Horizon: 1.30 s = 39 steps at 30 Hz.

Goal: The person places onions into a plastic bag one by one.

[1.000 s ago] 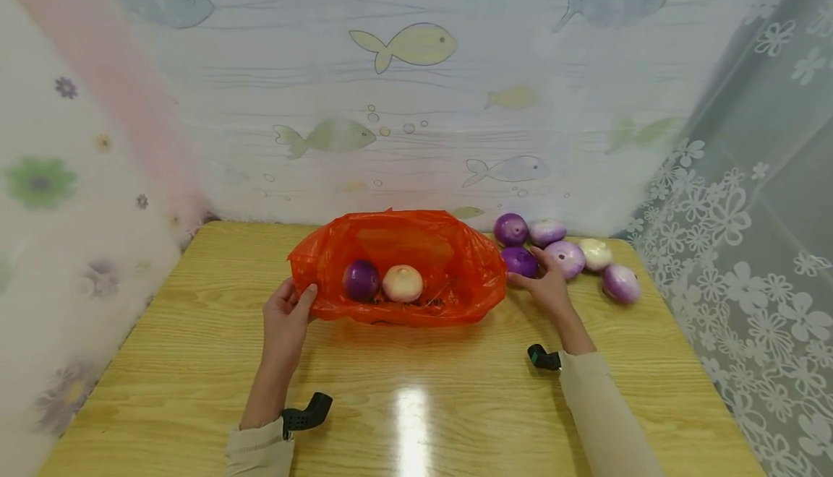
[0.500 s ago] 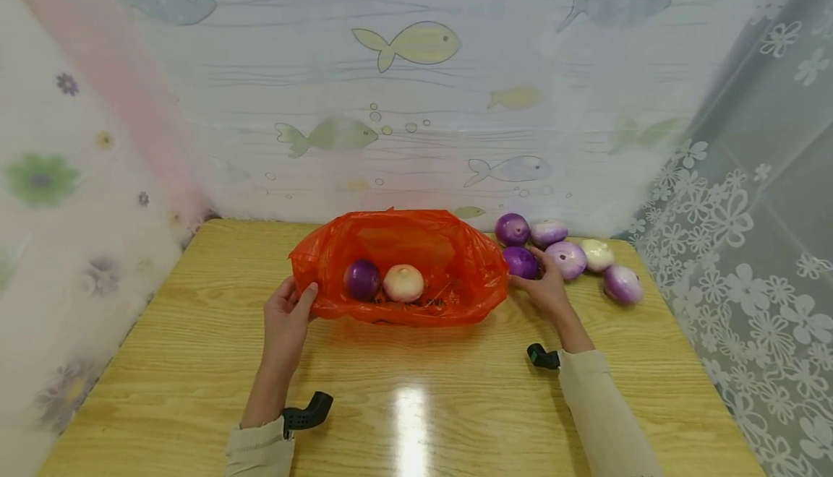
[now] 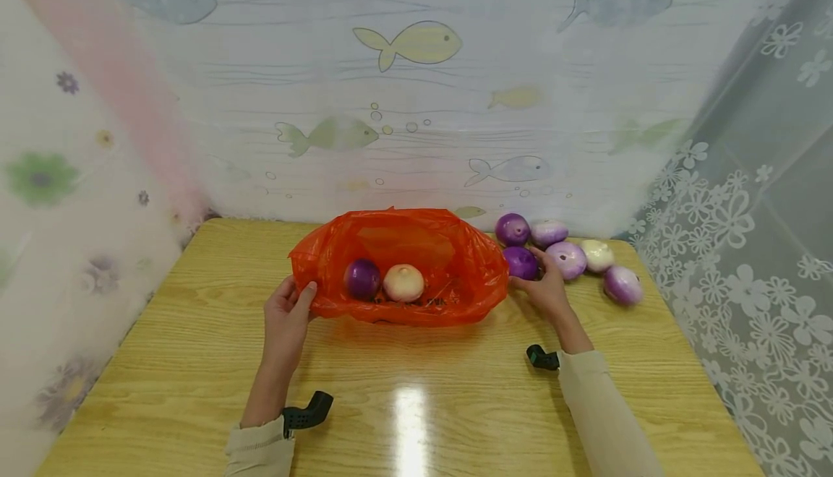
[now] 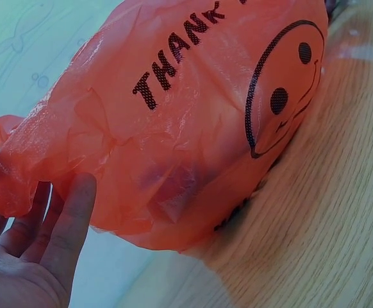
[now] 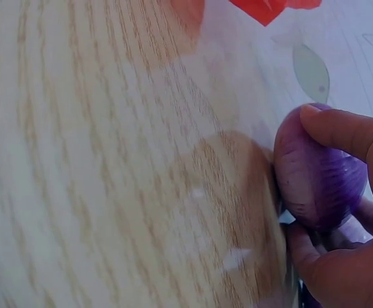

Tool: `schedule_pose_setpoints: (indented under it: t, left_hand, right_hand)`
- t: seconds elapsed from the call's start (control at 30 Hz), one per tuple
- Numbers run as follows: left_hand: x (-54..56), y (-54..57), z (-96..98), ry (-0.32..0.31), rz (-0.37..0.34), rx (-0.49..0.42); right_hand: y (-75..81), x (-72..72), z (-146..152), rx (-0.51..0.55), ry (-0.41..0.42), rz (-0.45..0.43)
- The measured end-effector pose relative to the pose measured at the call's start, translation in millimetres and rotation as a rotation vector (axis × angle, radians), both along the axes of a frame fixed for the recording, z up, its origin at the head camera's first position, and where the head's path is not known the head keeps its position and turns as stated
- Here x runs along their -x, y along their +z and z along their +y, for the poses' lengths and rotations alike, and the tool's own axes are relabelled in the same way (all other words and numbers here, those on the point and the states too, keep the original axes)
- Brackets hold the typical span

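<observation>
A red plastic bag [image 3: 416, 235] stands with its mouth wide toward me, near the back of the table. Inside it lie a purple onion [image 3: 361, 279] and a pale onion [image 3: 403, 283]. My left hand [image 3: 289, 311] pinches the bag's left edge between thumb and fingers; the left wrist view shows the film held there, with printed letters and a smiley face. Just right of the bag, my right hand [image 3: 549, 285] grips a dark purple onion [image 5: 321, 167], thumb on one side and fingers on the other.
Beside the right hand several more onions are grouped: a purple one [image 3: 512, 229], a light purple one [image 3: 566, 260], a white one [image 3: 596, 255] and one farther right [image 3: 622, 285]. A fish-patterned curtain [image 3: 416, 101] hangs behind the wooden table [image 3: 455, 390].
</observation>
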<state>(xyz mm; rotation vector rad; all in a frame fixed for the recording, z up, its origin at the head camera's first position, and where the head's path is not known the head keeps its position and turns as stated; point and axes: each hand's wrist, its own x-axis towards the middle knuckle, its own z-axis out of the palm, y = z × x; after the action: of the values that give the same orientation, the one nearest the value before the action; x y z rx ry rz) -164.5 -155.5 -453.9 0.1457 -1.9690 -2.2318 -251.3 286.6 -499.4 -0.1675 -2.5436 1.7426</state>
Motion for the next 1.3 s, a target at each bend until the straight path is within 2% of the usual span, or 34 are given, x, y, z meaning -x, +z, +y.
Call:
schedule_pose_setpoints:
  t: [0.23,0.57,0.9,1.3]
  left_hand:
    - [0.1,-0.6,0.3,-0.005,0.000,0.001]
    - [1.6,-2.1,1.0,-0.002,-0.008,-0.003]
    - [3.2,-2.6,3.7,-0.001,-0.006,-0.011]
    - [4.2,-2.9,4.8,-0.019,-0.008,-0.005]
  right_hand:
    - [0.8,-3.2,-0.2,0.017,0.005,-0.002]
    - [20.7,-12.7,-5.9,0.069,-0.016,-0.054]
    - [8.2,-14.3,-2.8,0.062,-0.030,0.047]
    - [23.2,-22.7,-6.0,0.050,-0.061,0.108]
